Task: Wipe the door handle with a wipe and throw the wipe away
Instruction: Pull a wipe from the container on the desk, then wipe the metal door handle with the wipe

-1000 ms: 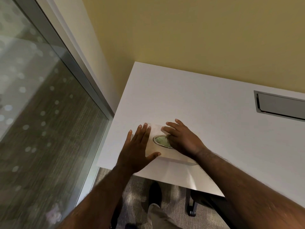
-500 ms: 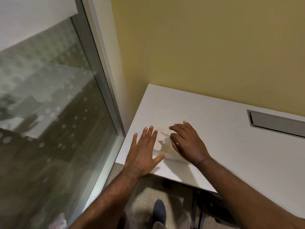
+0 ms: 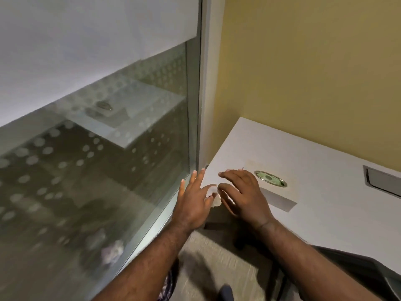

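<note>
Office room, white desk [image 3: 325, 192], dotted glass partition [image 3: 97, 170], carpet floor [image 3: 217, 268]

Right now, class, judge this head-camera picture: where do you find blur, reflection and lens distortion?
Head view: the left hand, right hand and the wipe between them are smeared by motion; the glass panel mirrors the white desk and its round wipe-pack opening; the window frame leans, typical of a wide lens.

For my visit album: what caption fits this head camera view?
Two bare hands, left hand and right hand, pinch a small white wipe above a white desk beside a glass wall.
</note>
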Demonstrator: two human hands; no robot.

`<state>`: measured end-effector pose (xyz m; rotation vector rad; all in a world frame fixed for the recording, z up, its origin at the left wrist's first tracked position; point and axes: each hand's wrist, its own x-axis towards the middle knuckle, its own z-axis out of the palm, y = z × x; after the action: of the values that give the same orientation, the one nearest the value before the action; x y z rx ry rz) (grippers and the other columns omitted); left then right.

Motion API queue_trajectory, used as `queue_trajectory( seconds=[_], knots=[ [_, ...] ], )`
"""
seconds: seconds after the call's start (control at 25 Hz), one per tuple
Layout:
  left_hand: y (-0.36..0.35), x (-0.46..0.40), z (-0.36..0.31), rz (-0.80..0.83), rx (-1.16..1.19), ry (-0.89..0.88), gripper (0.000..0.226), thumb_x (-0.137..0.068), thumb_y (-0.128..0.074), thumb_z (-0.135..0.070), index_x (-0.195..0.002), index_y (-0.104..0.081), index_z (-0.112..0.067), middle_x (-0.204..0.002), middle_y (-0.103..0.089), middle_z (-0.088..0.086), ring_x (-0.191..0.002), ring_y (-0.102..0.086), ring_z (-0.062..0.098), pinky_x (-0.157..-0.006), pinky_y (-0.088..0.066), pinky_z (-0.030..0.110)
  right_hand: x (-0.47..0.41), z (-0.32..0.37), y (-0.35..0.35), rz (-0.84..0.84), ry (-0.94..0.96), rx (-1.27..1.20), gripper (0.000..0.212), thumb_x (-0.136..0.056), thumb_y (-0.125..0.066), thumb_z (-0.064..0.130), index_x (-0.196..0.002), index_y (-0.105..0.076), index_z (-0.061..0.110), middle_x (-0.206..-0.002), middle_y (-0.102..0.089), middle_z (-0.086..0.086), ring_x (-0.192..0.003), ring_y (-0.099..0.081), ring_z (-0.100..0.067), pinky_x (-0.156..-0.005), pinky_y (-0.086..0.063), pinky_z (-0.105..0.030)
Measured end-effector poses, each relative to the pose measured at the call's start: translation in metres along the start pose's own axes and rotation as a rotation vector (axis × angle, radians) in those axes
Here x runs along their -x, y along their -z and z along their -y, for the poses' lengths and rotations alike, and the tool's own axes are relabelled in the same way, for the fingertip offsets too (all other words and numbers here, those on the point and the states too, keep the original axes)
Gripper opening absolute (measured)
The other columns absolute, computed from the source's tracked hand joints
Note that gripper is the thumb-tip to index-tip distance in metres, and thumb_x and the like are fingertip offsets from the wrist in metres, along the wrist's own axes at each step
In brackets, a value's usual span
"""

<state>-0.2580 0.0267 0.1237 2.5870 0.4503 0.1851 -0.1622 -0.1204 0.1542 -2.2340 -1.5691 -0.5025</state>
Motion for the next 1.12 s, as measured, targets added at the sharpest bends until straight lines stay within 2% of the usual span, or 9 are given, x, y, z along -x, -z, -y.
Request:
queue_trajectory(
  seconds=[0.24, 0.36, 0.44, 0.52, 0.6, 0.72, 0.76, 1.0, 1.12],
  knots=[
    [0.029, 0.078, 0.015, -0.117, 0.342, 0.116, 0.048, -0.099, -0.041, -0.003, -0.138, -0.057, -0.025, -0.165, -0.008, -0.007, -0.151, -0.001, 0.010, -0.123, -0.003, 0.048, 0.017, 0.073, 0.009, 0.124, 0.233, -0.057, 0.054, -0.076, -0.079, 0.034, -0.122, -0.057, 0.018, -0.121, -0.064, -0.012, -0.105, -0.060, -0.028, -0.083, -0.055, -0.040],
    [0.039, 0.129, 0.010, -0.194, 0.407, 0.170, 0.050, -0.098, -0.040, -0.018, -0.133, -0.054, -0.050, -0.165, -0.011, -0.009, -0.151, -0.011, 0.013, -0.122, -0.010, 0.051, 0.026, 0.111, 0.022, 0.162, 0.126, -0.268, 0.039, -0.092, -0.058, 0.041, -0.127, -0.050, 0.026, -0.120, -0.056, 0.006, -0.106, -0.054, -0.013, -0.091, -0.048, -0.030],
    [0.042, 0.168, 0.002, -0.224, 0.440, 0.208, 0.045, -0.096, -0.038, -0.036, -0.124, -0.045, -0.070, -0.165, -0.015, -0.009, -0.148, -0.024, 0.012, -0.120, -0.019, 0.053, 0.043, 0.128, 0.020, 0.133, 0.228, -0.271, 0.031, -0.098, -0.042, 0.049, -0.124, -0.049, 0.033, -0.115, -0.048, 0.020, -0.104, -0.046, 0.003, -0.091, -0.042, -0.015],
    [0.042, 0.206, -0.003, -0.233, 0.396, 0.241, 0.041, -0.094, -0.039, -0.048, -0.132, -0.042, -0.064, -0.165, -0.011, -0.013, -0.146, -0.026, 0.005, -0.119, -0.022, 0.053, 0.058, 0.147, 0.020, 0.092, 0.306, -0.310, 0.040, -0.098, -0.036, 0.052, -0.126, -0.052, 0.028, -0.107, -0.043, 0.032, -0.097, -0.042, 0.017, -0.084, -0.036, -0.002],
    [0.045, 0.242, -0.006, -0.257, 0.373, 0.269, 0.049, -0.090, -0.043, -0.054, -0.139, -0.037, -0.058, -0.164, -0.009, -0.017, -0.145, -0.026, 0.003, -0.118, -0.024, 0.052, 0.068, 0.170, 0.021, 0.063, 0.301, -0.469, 0.044, -0.098, -0.037, 0.051, -0.122, -0.059, 0.020, -0.107, -0.046, 0.031, -0.096, -0.044, 0.023, -0.084, -0.039, -0.003],
    [0.059, 0.294, -0.001, -0.300, 0.351, 0.328, 0.064, -0.084, -0.048, -0.062, -0.145, -0.033, -0.050, -0.164, -0.009, -0.017, -0.146, -0.023, 0.003, -0.119, -0.026, 0.048, 0.068, 0.210, 0.024, -0.107, 0.383, -0.516, 0.016, -0.087, -0.068, 0.009, -0.102, -0.067, 0.006, -0.101, -0.065, -0.008, -0.088, -0.064, -0.019, -0.069, -0.055, -0.033],
    [0.066, 0.311, 0.000, -0.323, 0.327, 0.358, 0.069, -0.084, -0.049, -0.066, -0.148, -0.033, -0.046, -0.164, -0.009, -0.016, -0.146, -0.023, 0.003, -0.119, -0.025, 0.049, 0.065, 0.223, 0.023, -0.163, 0.430, -0.511, 0.020, -0.079, -0.072, -0.002, -0.098, -0.068, 0.003, -0.097, -0.066, -0.015, -0.082, -0.064, -0.028, -0.065, -0.055, -0.035],
    [0.128, 0.432, 0.034, -0.480, 0.027, 0.530, 0.070, -0.085, -0.031, -0.075, -0.148, -0.015, -0.051, -0.165, -0.001, -0.015, -0.149, -0.001, -0.001, -0.123, -0.005, 0.048, 0.044, 0.342, 0.029, -0.242, 0.485, -0.698, 0.020, -0.087, -0.053, 0.009, -0.102, -0.063, 0.019, -0.104, -0.058, -0.003, -0.071, -0.067, -0.029, -0.048, -0.055, -0.035],
    [0.163, 0.492, 0.066, -0.544, -0.171, 0.579, 0.077, -0.086, -0.030, -0.077, -0.152, -0.010, -0.045, -0.164, 0.002, -0.014, -0.148, 0.008, -0.001, -0.123, -0.003, 0.047, 0.031, 0.410, 0.020, -0.246, 0.517, -0.801, 0.021, -0.087, -0.052, 0.007, -0.101, -0.065, 0.018, -0.106, -0.051, 0.001, -0.076, -0.067, -0.026, -0.055, -0.057, -0.037]
  ],
)
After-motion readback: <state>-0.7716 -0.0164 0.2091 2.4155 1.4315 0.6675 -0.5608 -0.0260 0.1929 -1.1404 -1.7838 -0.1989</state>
